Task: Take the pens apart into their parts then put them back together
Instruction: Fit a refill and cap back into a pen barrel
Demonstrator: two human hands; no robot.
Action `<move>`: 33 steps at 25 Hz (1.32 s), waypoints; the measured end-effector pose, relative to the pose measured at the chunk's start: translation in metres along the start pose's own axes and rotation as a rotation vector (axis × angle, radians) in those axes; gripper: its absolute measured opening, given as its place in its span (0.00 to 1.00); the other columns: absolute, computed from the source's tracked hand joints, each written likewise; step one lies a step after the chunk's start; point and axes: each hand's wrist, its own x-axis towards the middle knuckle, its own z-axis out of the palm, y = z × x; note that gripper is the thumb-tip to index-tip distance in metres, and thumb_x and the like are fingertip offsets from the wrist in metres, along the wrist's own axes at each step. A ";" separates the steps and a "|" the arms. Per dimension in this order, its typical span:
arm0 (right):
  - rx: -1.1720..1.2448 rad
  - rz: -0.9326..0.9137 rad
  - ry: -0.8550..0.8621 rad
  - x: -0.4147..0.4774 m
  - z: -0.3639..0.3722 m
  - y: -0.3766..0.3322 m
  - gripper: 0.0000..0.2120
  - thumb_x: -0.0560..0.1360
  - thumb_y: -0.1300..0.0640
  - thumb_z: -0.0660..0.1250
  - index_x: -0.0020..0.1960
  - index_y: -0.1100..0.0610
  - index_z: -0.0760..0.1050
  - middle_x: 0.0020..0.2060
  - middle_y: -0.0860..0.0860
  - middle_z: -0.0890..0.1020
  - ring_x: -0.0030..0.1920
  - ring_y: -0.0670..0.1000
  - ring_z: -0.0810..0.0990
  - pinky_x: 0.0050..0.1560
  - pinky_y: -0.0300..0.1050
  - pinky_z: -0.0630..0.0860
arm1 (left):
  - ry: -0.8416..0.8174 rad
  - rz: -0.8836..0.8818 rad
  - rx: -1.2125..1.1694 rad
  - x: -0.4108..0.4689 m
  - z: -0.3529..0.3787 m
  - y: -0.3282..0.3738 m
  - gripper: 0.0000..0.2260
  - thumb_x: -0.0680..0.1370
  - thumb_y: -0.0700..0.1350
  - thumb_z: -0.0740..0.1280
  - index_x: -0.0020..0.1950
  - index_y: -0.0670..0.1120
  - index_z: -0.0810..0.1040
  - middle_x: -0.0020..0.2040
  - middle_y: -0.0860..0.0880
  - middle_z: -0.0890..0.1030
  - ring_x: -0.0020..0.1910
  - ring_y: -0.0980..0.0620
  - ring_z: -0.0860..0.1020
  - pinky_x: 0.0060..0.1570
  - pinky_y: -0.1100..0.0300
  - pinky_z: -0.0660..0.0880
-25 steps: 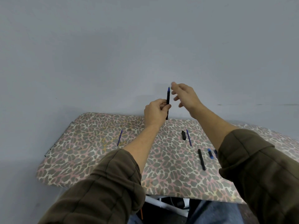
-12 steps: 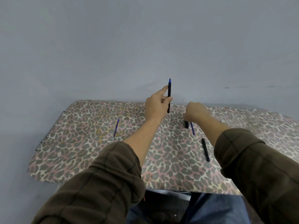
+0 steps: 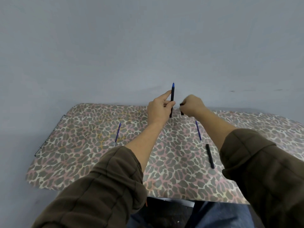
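My left hand (image 3: 160,108) holds a black pen (image 3: 171,100) upright above the board, its blue tip pointing up. Just to its right my right hand (image 3: 191,105) is curled around a short black pen cap (image 3: 182,111), whose ends peek out of the fist. On the leopard-print board (image 3: 82,153) lie a blue refill (image 3: 117,134) at the left, a second blue refill (image 3: 198,132) under my right forearm, and a black pen barrel (image 3: 210,156) beside my right sleeve.
The board's left end has a metal edge (image 3: 47,137). A plain grey wall (image 3: 148,46) rises right behind the board. My legs in blue jeans (image 3: 213,216) show below the board's near edge.
My right hand dropped from the pen tip to the board, closed on the black cap and lifted it up beside the pen. My left hand kept the pen upright.
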 end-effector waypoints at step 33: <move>0.188 -0.464 0.251 -0.068 -0.069 -0.040 0.35 0.77 0.53 0.74 0.79 0.40 0.64 0.47 0.42 0.86 0.46 0.47 0.83 0.52 0.46 0.80 | 0.052 0.016 0.017 -0.025 -0.029 0.066 0.05 0.79 0.47 0.71 0.46 0.50 0.86 0.35 0.53 0.85 0.37 0.54 0.84 0.44 0.51 0.82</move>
